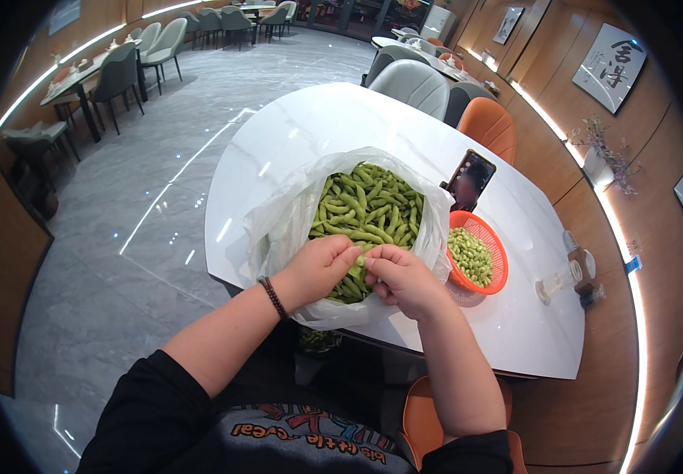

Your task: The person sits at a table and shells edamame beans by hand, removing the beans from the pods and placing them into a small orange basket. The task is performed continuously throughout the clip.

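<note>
Both of my hands meet over a white plastic bag point(285, 216) filled with green soybean pods point(371, 207). My left hand point(324, 266), with a dark bead bracelet on its wrist, pinches one end of a green pod point(358, 268). Thumb and forefinger of my right hand point(401, 275) grip the same pod close beside it; its far part is partly hidden by my fingers. To the right of the bag, an orange plastic colander point(504, 260) holds shelled green beans point(470, 256).
A smartphone point(473, 178) stands tilted behind the colander on the white marble-look table point(294, 127). Glass containers point(552, 285) are near its right edge. Grey and orange chairs point(488, 127) line the far side; an orange chair point(423, 415) is below the near edge.
</note>
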